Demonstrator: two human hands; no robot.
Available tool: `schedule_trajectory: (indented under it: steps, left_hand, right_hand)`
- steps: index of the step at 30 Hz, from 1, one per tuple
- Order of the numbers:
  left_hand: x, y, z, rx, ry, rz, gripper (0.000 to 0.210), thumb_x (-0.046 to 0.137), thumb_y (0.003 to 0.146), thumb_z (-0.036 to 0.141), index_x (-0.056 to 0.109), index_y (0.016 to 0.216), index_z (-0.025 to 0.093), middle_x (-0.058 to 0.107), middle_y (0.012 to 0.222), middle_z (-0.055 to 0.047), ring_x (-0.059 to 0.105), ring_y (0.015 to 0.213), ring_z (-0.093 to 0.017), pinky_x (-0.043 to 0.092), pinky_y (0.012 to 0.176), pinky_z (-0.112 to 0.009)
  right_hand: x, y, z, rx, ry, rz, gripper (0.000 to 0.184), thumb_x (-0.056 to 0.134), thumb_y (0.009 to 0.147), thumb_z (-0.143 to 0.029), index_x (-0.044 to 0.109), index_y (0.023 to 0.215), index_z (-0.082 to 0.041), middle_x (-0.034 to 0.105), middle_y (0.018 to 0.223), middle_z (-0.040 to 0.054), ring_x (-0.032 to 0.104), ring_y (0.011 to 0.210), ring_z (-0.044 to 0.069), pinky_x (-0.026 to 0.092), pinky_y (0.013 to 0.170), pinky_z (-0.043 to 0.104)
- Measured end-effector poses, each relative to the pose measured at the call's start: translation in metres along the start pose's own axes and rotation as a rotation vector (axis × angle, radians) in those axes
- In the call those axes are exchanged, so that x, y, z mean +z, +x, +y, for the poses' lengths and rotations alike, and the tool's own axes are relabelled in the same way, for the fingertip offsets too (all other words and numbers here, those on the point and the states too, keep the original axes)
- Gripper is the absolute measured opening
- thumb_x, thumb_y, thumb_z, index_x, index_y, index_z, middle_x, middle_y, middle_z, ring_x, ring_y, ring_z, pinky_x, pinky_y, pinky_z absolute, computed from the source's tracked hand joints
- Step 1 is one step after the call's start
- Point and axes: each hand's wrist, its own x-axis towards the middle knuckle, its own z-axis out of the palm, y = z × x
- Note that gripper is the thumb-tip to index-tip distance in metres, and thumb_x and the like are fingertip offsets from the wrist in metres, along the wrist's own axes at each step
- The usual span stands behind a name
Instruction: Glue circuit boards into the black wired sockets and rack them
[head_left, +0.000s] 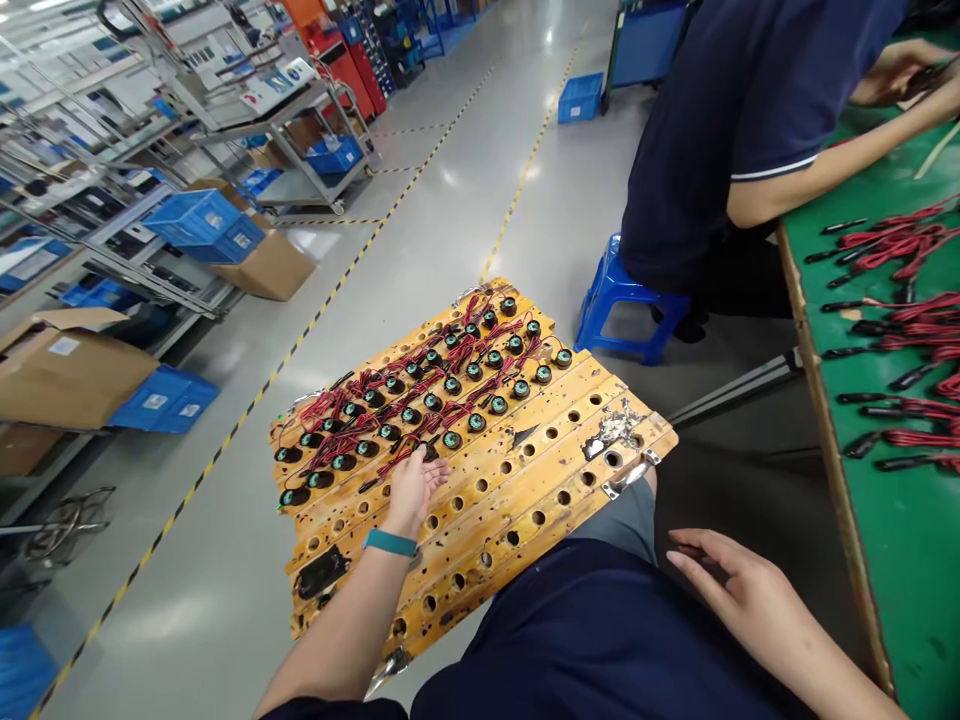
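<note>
A worn wooden board (pixel 525 470) with rows of round holes and metal handles lies across my lap. Small round black parts with green faces (pixel 451 440) sit in its farther rows, with red and black wires (pixel 457 365) strewn between them. My left hand (pixel 418 488), with a teal band at the wrist, is over the middle of the board. Its thumb and fingers close on one such round black part (pixel 427 452) at the near end of a row, partly hidden by the hand. My right hand (pixel 739 580) hangs beside the board's right side, fingers apart, holding nothing visible.
At right, a green-topped table (pixel 892 540) carries bundles of red and black cables (pixel 915 340). A person in dark clothing (pixel 690 170) sits there on a blue stool (pixel 615 310). Carts, cardboard boxes (pixel 75 370) and blue bins (pixel 206 225) stand at left beyond a striped floor line.
</note>
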Motion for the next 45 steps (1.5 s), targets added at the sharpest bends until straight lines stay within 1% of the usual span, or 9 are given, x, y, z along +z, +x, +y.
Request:
schedule_trajectory:
  steps: [6,13,19,23,27,33,37,40,45]
  left_hand:
    - [-0.009,0.001,0.005,-0.006,0.102,-0.085,0.033,0.078,0.081,0.038,0.053,0.079,0.016,0.073,0.067,-0.012,0.069,0.051,-0.017,0.049,0.046,-0.023]
    - [-0.019,-0.006,0.0,0.056,0.205,-0.098,0.042,0.077,0.077,0.051,0.052,0.087,0.018,0.074,0.074,-0.011,0.07,0.059,-0.018,0.053,0.056,-0.027]
    - [-0.042,-0.009,-0.007,0.286,0.475,0.108,0.038,0.064,0.085,0.056,0.053,0.092,0.02,0.068,0.079,-0.006,0.064,0.062,-0.018,0.051,0.059,-0.031]
    - [-0.07,-0.001,-0.001,0.515,0.743,0.306,0.035,0.07,0.08,0.045,0.057,0.101,0.02,0.065,0.106,-0.012,0.061,0.106,-0.031,0.048,0.095,-0.046]
    - [-0.092,0.011,0.004,0.613,0.992,0.321,0.026,0.068,0.081,0.039,0.065,0.096,0.019,0.065,0.109,-0.016,0.049,0.121,-0.04,0.032,0.11,-0.056]
    - [-0.107,0.02,0.013,0.675,1.191,0.291,0.02,0.052,0.091,0.033,0.067,0.087,0.02,0.065,0.1,-0.018,0.049,0.112,-0.041,0.034,0.102,-0.058]
    - [-0.104,0.016,0.018,0.725,1.207,0.335,0.02,0.05,0.091,0.03,0.066,0.092,0.018,0.064,0.106,-0.02,0.049,0.115,-0.041,0.036,0.102,-0.058]
    - [-0.091,0.007,0.015,0.762,1.152,0.356,0.022,0.052,0.09,0.033,0.065,0.098,0.018,0.065,0.109,-0.02,0.054,0.114,-0.039,0.04,0.103,-0.053]
    - [-0.05,-0.019,0.014,0.781,0.968,0.22,0.031,0.056,0.087,0.053,0.065,0.087,0.024,0.073,0.08,-0.009,0.069,0.078,-0.029,0.054,0.076,-0.039]
  right_hand:
    - [0.001,0.002,0.003,0.031,0.015,-0.038,0.048,0.059,0.092,-0.064,0.076,0.107,-0.022,0.08,0.104,0.0094,0.078,0.088,0.027,0.066,0.079,0.037]
    - [0.0,0.002,0.005,0.025,-0.011,-0.053,0.049,0.059,0.091,-0.065,0.077,0.106,-0.023,0.08,0.105,0.0096,0.078,0.091,0.028,0.067,0.079,0.037]
    - [0.0,0.002,0.006,0.012,-0.009,-0.035,0.051,0.058,0.091,-0.068,0.077,0.106,-0.023,0.08,0.103,0.0093,0.079,0.088,0.028,0.067,0.078,0.037]
    - [0.001,0.002,0.006,0.005,-0.017,-0.031,0.051,0.058,0.091,-0.068,0.077,0.105,-0.023,0.08,0.104,0.0095,0.079,0.089,0.028,0.067,0.079,0.037]
    - [0.001,0.001,0.006,-0.001,-0.033,-0.038,0.05,0.057,0.091,-0.067,0.077,0.105,-0.023,0.08,0.106,0.0094,0.078,0.092,0.029,0.067,0.082,0.039]
    - [0.001,0.0,0.008,0.009,-0.026,-0.044,0.05,0.058,0.091,-0.067,0.077,0.106,-0.023,0.08,0.107,0.0099,0.078,0.093,0.03,0.067,0.081,0.039]
    - [0.004,-0.002,0.01,0.012,-0.005,-0.052,0.048,0.059,0.091,-0.065,0.076,0.108,-0.023,0.08,0.108,0.0101,0.078,0.092,0.029,0.066,0.082,0.04]
    - [0.007,0.001,0.012,-0.009,-0.004,-0.049,0.045,0.06,0.092,-0.063,0.076,0.107,-0.023,0.079,0.107,0.0107,0.078,0.092,0.03,0.066,0.082,0.041]
    - [-0.008,0.005,-0.017,-0.053,-0.063,0.015,0.034,0.057,0.098,-0.047,0.075,0.108,-0.02,0.078,0.108,0.0129,0.076,0.097,0.029,0.062,0.089,0.042]
